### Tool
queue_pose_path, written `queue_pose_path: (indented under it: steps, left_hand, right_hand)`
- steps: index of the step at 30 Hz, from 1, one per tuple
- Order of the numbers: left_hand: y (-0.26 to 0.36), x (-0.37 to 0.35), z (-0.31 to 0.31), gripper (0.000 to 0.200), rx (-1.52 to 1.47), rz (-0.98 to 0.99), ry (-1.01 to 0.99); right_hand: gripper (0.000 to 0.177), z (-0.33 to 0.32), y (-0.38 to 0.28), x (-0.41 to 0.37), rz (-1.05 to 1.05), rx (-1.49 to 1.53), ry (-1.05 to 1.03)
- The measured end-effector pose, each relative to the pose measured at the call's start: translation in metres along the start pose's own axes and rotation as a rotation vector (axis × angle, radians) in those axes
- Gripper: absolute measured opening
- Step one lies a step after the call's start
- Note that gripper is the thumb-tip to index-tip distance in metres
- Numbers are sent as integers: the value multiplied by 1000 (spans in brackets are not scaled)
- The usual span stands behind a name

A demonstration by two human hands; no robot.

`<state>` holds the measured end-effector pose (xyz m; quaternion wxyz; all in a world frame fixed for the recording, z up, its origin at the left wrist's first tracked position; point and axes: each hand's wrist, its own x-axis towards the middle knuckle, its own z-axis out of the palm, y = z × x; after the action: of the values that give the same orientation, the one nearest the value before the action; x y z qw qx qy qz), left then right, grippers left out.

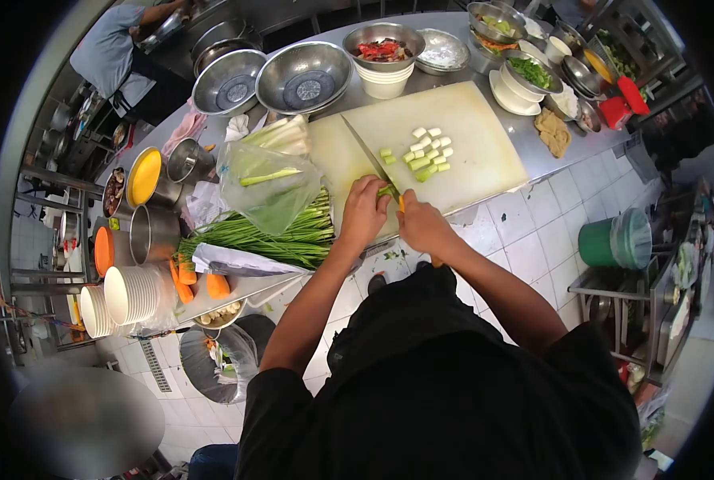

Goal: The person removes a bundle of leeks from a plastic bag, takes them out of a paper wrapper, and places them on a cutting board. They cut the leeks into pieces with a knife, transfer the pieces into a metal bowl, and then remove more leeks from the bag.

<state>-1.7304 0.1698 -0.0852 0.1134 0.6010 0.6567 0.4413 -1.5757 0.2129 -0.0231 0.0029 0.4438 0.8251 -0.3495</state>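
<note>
My right hand [422,228] is wrapped round the yellow handle of a long kitchen knife [365,147]. Its blade points away and to the left over a pale cutting board [485,120]. Close beside the blade, my left hand [365,210] has its fingers curled on a short green stalk [385,191], mostly hidden under the fingertips. Beyond the knife lie several cut white-and-green stalk pieces [429,149], leek-like in look. Left of the board, a clear plastic bag [269,180] partly covers thick pale stalks [281,138], with a bundle of thin green stems [293,236] below.
Two steel bowls [303,76] stand behind the board, beside a bowl of red peppers [385,50]. Carrots [218,286] and stacked white tubs [129,294] sit at left. A lined bin [217,364] stands below. Another person [109,52] works at far left. A green bucket [613,242] is at right.
</note>
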Motion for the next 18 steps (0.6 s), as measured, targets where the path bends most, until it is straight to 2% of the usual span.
queue_pose_path:
  steps: [2,5,8,12,15,17,18]
  left_hand:
    - [7,-6,1,25,29,48,35]
    - [14,-11,4,29,51,-18,37]
    - [1,6,39,33,65,-31,36]
    - [24,31,59,30,88,-73,212]
    - [86,9,-6,27,66,-22,158]
    - [95,0,-54,26,77,-51,333]
    - [94,0,-83,23,211,-121,410]
  right_hand:
    - [35,-7,8,21,-23,66,-14]
    - [40,-46,4,13,-1,83,-30]
    - [43,-50,41,7,-68,-19,143]
    - [30,-73,48,-20,-55,32,215]
    - [30,-75,48,-41,-23,103,128]
    - [31,-66,40,-53,-28,152,12]
    - [33,-53,46,-51,-48,124,-26]
